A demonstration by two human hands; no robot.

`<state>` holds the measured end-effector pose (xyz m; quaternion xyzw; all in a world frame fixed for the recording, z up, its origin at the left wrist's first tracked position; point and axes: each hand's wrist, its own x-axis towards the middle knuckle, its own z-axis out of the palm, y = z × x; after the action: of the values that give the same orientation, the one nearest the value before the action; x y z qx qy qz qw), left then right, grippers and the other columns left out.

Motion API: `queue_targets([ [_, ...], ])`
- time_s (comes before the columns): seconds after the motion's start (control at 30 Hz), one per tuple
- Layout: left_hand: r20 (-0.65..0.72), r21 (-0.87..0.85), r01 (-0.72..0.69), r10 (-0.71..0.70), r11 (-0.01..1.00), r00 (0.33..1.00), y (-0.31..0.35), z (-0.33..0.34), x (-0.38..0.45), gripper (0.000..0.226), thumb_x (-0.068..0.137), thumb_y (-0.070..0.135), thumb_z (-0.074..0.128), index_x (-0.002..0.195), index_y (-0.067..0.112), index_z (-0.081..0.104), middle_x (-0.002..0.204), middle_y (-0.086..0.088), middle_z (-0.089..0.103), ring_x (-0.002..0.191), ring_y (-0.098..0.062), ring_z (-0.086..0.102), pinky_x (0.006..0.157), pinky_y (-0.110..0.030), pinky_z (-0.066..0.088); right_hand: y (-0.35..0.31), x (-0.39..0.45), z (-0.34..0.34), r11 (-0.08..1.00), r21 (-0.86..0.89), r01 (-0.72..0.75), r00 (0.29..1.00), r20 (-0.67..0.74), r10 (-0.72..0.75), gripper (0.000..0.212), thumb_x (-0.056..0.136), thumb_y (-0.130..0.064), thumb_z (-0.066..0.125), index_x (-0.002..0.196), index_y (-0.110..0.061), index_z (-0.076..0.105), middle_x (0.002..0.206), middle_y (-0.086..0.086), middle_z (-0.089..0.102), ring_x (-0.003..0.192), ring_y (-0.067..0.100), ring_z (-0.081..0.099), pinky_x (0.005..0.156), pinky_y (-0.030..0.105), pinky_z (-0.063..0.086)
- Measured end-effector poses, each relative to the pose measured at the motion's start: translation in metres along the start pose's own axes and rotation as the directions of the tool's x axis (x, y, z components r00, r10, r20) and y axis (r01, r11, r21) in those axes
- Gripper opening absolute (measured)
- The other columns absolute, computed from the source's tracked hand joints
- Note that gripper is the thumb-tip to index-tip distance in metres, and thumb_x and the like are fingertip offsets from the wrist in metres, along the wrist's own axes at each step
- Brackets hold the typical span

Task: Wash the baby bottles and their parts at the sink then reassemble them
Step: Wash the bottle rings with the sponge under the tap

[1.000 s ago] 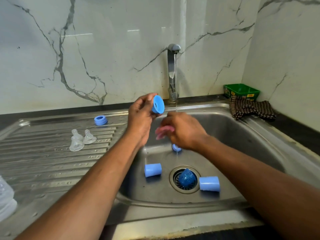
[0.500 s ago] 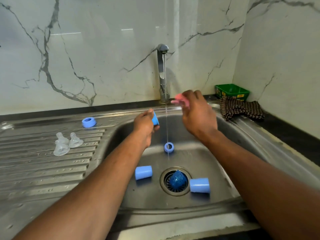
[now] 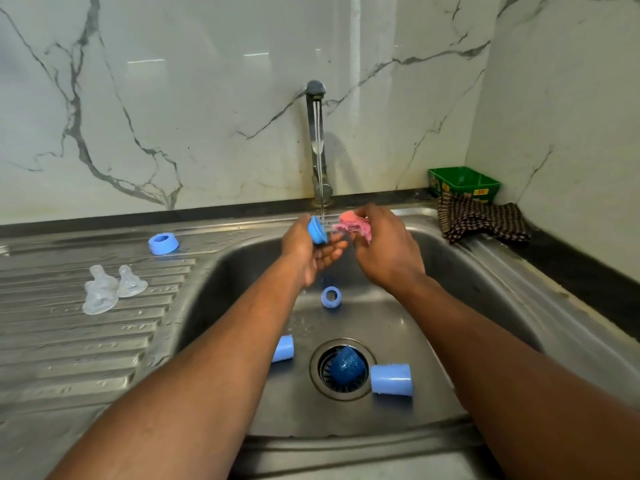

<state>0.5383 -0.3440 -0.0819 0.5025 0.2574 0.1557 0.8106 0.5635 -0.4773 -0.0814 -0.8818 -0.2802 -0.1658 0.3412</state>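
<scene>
Washing is the step in hand, I'd say, with reassembly a good way off; the left hand (image 3: 308, 252) pinches a blue collar ring (image 3: 318, 231) between thumb and fingers and holds it right at the thin stream falling from the tap (image 3: 317, 140), while the right hand (image 3: 384, 247) has its fingers curled tight round a pink sponge (image 3: 353, 226), just beside the ring; the two are close but I cannot tell whether sponge and ring touch. The next move, to my eye, calls for turning the ring under the water so the inside thread is rinsed, keeping a firm pinch since wet plastic slips, then setting it out to drain. In the sink basin (image 3: 450, 306) lie another blue ring (image 3: 330, 297) near the back, a blue cap (image 3: 283, 348) left of the drain (image 3: 343, 368), a second blue cap (image 3: 391, 379) touching the drain's right edge, and a dark blue glittery piece (image 3: 346, 366) sitting in the strainer itself; on the ribbed draining board (image 3: 69, 341) to the left stand three clear teats (image 3: 109, 289) in a cluster and one more blue ring (image 3: 163, 243) farther back; a green tub (image 3: 464, 183) sits in the corner, its contents hidden, with a checked cloth (image 3: 481, 218) draped before it.
</scene>
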Motion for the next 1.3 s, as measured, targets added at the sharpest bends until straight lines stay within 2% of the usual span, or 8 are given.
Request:
queue_targets([
  [0.1,0.025,0.011,0.075,-0.075,0.997,0.997,-0.002,0.005,-0.002,0.060,0.107,0.041,0.021,0.082,0.003,0.062,0.051,-0.009,0.064,0.036,-0.014,0.059,0.039,-0.018,0.048,-0.003,-0.002,-0.001,1.000,0.013,0.021,1.000,0.020,-0.022,0.034,0.090,-0.019,0.061,0.124,-0.023,0.054,0.125,0.001,0.057,0.112,0.023,0.056,0.083,0.033,0.044],
  [0.23,0.019,0.138,0.055,-0.058,0.989,0.998,0.001,0.009,-0.003,0.069,0.103,0.058,0.018,0.087,0.009,0.063,0.048,-0.006,0.062,0.032,-0.012,0.054,0.037,-0.016,0.040,-0.001,0.001,0.001,0.999,0.032,0.011,1.000,0.009,-0.011,0.031,0.089,-0.020,0.061,0.119,-0.024,0.055,0.121,0.000,0.059,0.107,0.023,0.057,0.079,0.032,0.044],
  [0.57,0.081,0.324,-0.143,0.124,0.935,0.989,0.047,-0.043,-0.034,0.034,0.095,0.039,0.062,0.086,0.006,0.060,0.061,-0.011,0.061,0.039,-0.012,0.048,0.039,-0.017,0.041,-0.034,-0.011,0.008,0.977,0.082,0.195,0.975,0.088,-0.202,0.042,0.084,-0.018,0.065,0.125,-0.021,0.061,0.123,0.004,0.063,0.114,0.026,0.058,0.092,0.041,0.050],
  [0.7,0.088,0.788,-0.258,0.312,0.559,0.946,0.087,-0.102,-0.039,0.024,0.087,0.029,0.076,0.097,0.011,0.064,0.084,-0.014,0.064,0.050,-0.020,0.055,0.053,-0.030,0.052,-0.074,-0.022,0.014,0.944,0.132,0.302,0.936,0.149,-0.320,0.043,0.087,-0.019,0.067,0.129,-0.025,0.062,0.126,0.002,0.063,0.117,0.027,0.059,0.095,0.044,0.050],
  [0.83,0.114,0.978,-0.175,0.411,0.113,0.905,0.126,-0.147,-0.033,0.039,0.082,0.039,0.079,0.109,0.013,0.069,0.112,-0.007,0.068,0.098,-0.024,0.064,0.084,-0.030,0.050,-0.113,-0.027,0.033,0.927,0.081,0.367,0.850,0.376,-0.369,0.045,0.088,-0.024,0.064,0.132,-0.035,0.060,0.130,-0.003,0.063,0.121,0.024,0.057,0.096,0.035,0.049],
  [0.93,0.079,0.993,-0.110,0.421,0.050,0.904,0.133,-0.166,-0.018,0.041,0.083,0.041,0.076,0.114,0.017,0.066,0.120,-0.004,0.065,0.110,-0.023,0.060,0.091,-0.031,0.046,-0.121,-0.033,0.051,0.926,0.051,0.373,0.856,0.366,-0.365,0.046,0.088,-0.024,0.062,0.132,-0.037,0.058,0.129,-0.006,0.062,0.121,0.023,0.056,0.093,0.035,0.047],
  [1.07,0.036,0.987,-0.103,0.456,0.125,0.889,0.117,-0.169,0.008,0.039,0.081,0.039,0.079,0.114,0.023,0.064,0.121,0.000,0.065,0.116,-0.023,0.059,0.102,-0.038,0.045,-0.104,-0.027,0.061,0.941,0.051,0.333,0.899,0.283,-0.334,0.044,0.093,-0.024,0.060,0.136,-0.033,0.055,0.123,-0.001,0.060,0.117,0.028,0.056,0.091,0.039,0.049],
  [1.3,0.077,0.949,0.091,0.504,-0.301,0.860,0.098,-0.169,0.031,0.042,0.089,0.044,0.067,0.125,0.023,0.062,0.126,-0.008,0.064,0.124,-0.029,0.052,0.100,-0.036,0.032,-0.086,-0.017,0.074,0.961,0.156,0.228,0.947,0.194,-0.256,0.043,0.095,-0.025,0.061,0.137,-0.029,0.056,0.120,0.002,0.063,0.112,0.026,0.057,0.092,0.041,0.049],
])
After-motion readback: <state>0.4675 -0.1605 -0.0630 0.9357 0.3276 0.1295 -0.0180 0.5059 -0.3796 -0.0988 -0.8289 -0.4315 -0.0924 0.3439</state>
